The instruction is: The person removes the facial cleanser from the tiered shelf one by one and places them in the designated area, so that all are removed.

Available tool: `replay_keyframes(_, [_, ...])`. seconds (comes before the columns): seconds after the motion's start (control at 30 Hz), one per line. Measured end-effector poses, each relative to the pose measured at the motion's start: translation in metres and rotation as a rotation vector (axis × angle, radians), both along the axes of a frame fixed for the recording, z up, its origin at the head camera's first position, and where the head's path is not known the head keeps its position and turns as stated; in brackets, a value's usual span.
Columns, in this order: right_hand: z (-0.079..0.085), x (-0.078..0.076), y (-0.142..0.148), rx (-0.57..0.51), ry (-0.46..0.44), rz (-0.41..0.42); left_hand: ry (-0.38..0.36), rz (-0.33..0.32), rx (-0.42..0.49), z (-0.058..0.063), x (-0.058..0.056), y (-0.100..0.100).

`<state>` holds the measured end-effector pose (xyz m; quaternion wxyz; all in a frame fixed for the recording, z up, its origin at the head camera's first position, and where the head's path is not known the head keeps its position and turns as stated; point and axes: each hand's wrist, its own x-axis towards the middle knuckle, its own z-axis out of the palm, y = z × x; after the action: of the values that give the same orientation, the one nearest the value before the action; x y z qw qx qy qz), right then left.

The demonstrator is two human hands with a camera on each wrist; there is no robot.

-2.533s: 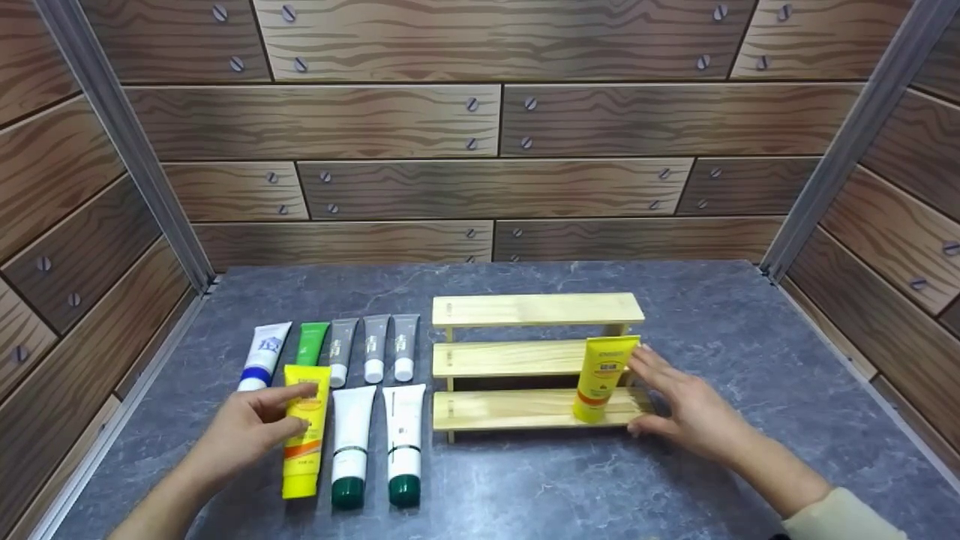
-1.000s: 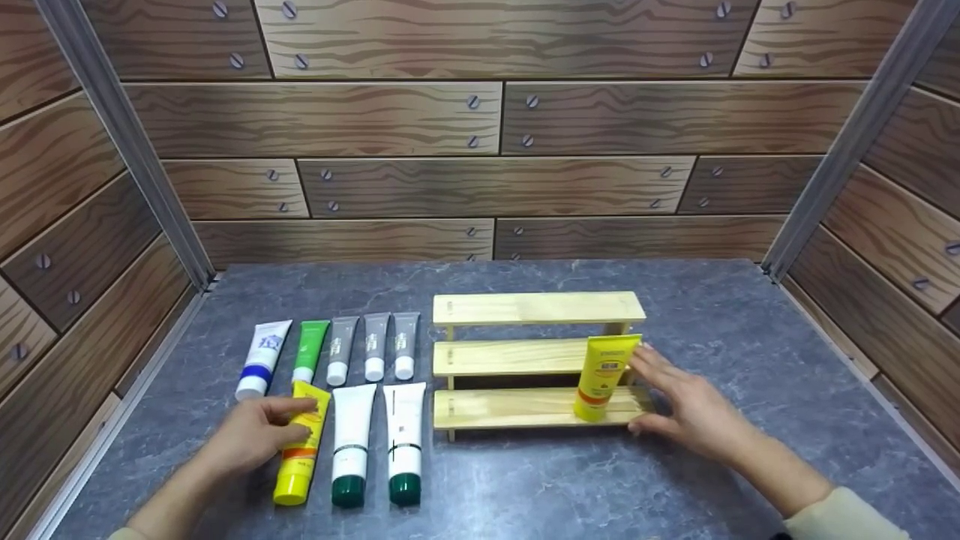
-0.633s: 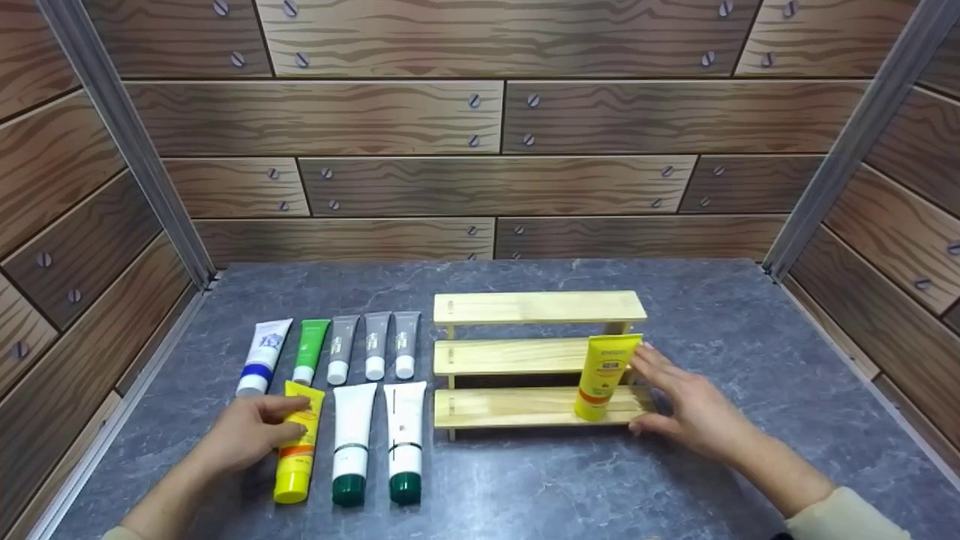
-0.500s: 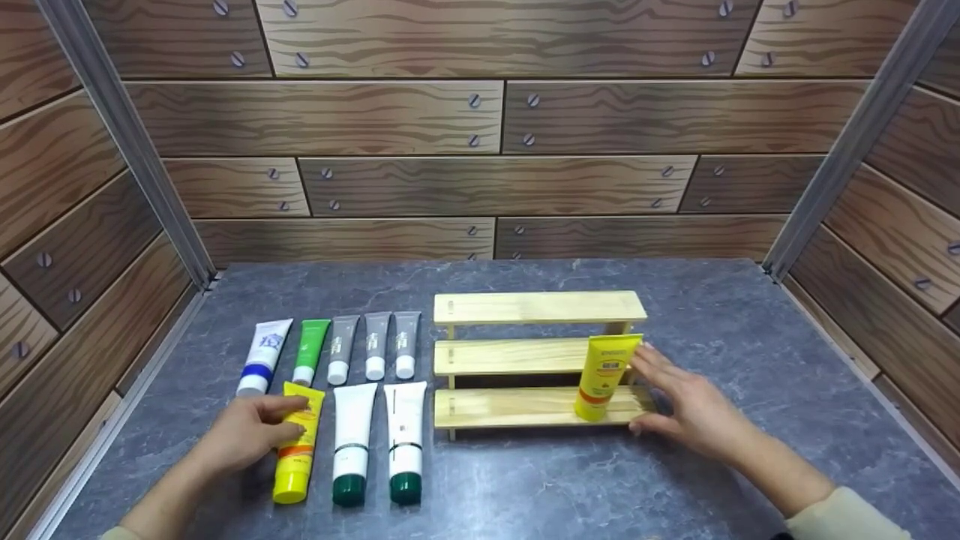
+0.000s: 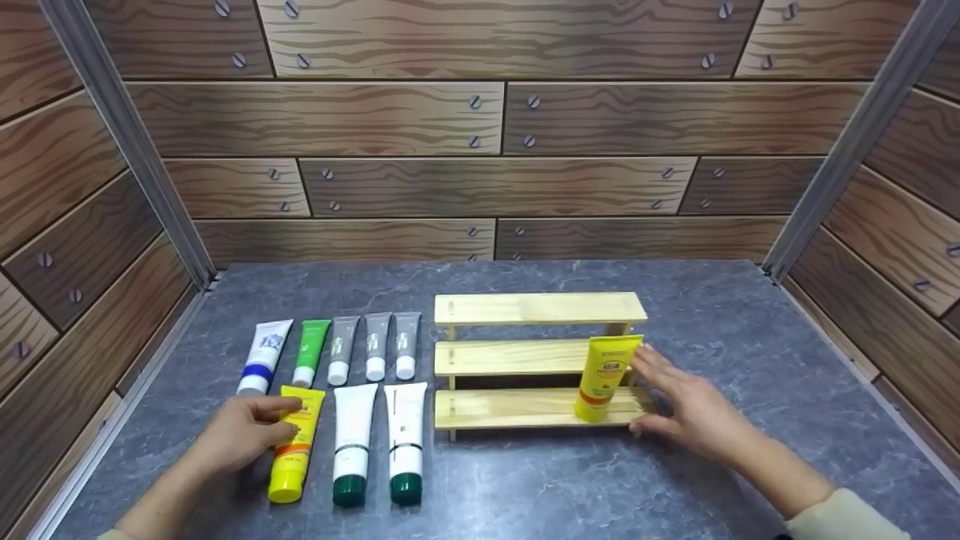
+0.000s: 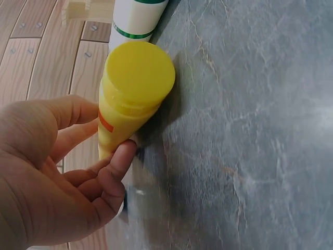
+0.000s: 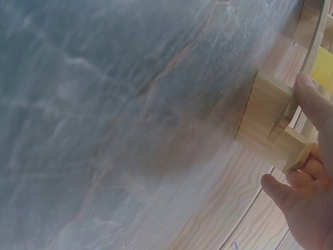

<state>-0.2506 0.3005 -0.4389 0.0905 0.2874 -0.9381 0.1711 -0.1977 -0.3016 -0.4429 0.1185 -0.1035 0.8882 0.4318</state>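
My left hand (image 5: 238, 435) holds a yellow squeeze tube (image 5: 291, 461) between thumb and fingers, just left of two white tubes with green caps. In the left wrist view the tube's broad yellow cap (image 6: 140, 73) faces the camera, close to the tabletop. A three-step wooden display rack (image 5: 517, 409) stands right of the tubes. Its right end is gripped by my right hand (image 5: 694, 409), the thumb at the lowest step. A second yellow tube (image 5: 604, 379) stands cap down on that step, near the right fingers. The right wrist view shows the thumb and fingers around the rack's side (image 7: 270, 122).
Behind the left hand lie a white tube with a blue band (image 5: 264, 356), a green tube (image 5: 310, 352) and several grey tubes (image 5: 375, 346) in a row. One white tube (image 5: 351, 435) lies nearest the held one. Wood-patterned walls (image 5: 495, 120) enclose the grey tabletop (image 5: 525, 487).
My left hand has brought the yellow tube lower and slightly left, beside the white tubes, tilting it a little. The right hand and the tube on the rack have stayed put.
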Motion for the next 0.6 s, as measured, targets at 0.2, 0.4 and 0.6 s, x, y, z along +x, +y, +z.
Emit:
replay_keyframes(0.2, [-0.001,0.000,0.000,-0.004,-0.001,-0.002,0.000,0.012,-0.015,0.000,0.000,-0.006])
replay_keyframes(0.4, [-0.002,0.000,0.001,-0.008,0.012,0.007,-0.012,0.028,-0.027,-0.001,0.000,-0.010])
replay_keyframes(0.6, [-0.001,0.000,0.000,-0.014,-0.007,-0.003,0.006,0.024,-0.028,0.005,0.000,-0.012])
